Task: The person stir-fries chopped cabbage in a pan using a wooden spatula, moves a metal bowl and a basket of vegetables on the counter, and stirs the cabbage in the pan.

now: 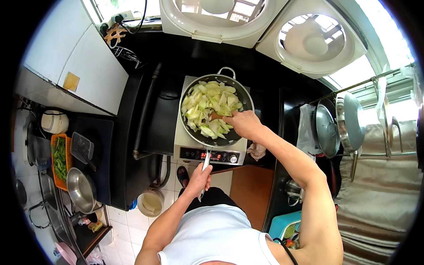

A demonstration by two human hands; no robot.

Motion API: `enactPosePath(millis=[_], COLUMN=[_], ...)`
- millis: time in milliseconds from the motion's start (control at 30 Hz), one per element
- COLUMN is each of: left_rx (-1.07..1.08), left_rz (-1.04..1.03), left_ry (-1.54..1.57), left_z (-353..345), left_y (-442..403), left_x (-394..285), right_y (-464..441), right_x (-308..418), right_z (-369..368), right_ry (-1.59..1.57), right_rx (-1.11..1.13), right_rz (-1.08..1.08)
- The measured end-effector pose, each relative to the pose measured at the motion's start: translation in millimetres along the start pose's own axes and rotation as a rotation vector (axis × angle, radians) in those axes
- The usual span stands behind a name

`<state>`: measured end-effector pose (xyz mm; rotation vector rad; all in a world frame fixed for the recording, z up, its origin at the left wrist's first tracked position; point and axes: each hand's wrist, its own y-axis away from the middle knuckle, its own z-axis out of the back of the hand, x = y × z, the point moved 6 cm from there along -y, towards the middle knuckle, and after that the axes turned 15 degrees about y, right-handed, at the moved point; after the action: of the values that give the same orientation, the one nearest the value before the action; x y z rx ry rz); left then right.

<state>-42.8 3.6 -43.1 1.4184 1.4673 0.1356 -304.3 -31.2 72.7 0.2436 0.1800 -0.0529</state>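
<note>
Left hand [201, 179]: wrapped round handle [206, 161], lower centre
Right hand [242, 123]: closed on spatula [216, 116], centre
Pan [247, 100]: holds sliced vegetables [207, 99], upper centre

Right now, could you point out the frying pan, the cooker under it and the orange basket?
Frying pan [246, 96]: head view, on its bare inner wall.
Induction cooker [225, 157]: head view, on its control panel.
Orange basket [68, 154]: head view, on its side wall.

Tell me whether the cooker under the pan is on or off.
On: red digits glow on the front panel of the cooker under the pan.
</note>
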Motion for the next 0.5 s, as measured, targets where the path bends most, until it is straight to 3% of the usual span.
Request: enactPosePath(millis=[100, 167, 300, 500], left_rx=[-0.01, -0.01, -0.01, -0.012], left_rz=[0.0, 0.001, 0.014, -0.009], left_ry=[0.009, 0.011, 0.02, -0.001], left_z=[0, -1, 1, 2], left_y=[2, 3, 1, -1], left_x=[-1, -2, 1, 2], right_y=[12, 22, 28, 6], right_x=[-8, -24, -38, -14], right_z=[12, 17, 17, -41], right_ry=[0.093, 0.012, -0.258, -0.236], right_rx=[0.097, 0.125, -0.113, -0.075], right_rz=[0.009, -0.114, -0.229, -0.311])
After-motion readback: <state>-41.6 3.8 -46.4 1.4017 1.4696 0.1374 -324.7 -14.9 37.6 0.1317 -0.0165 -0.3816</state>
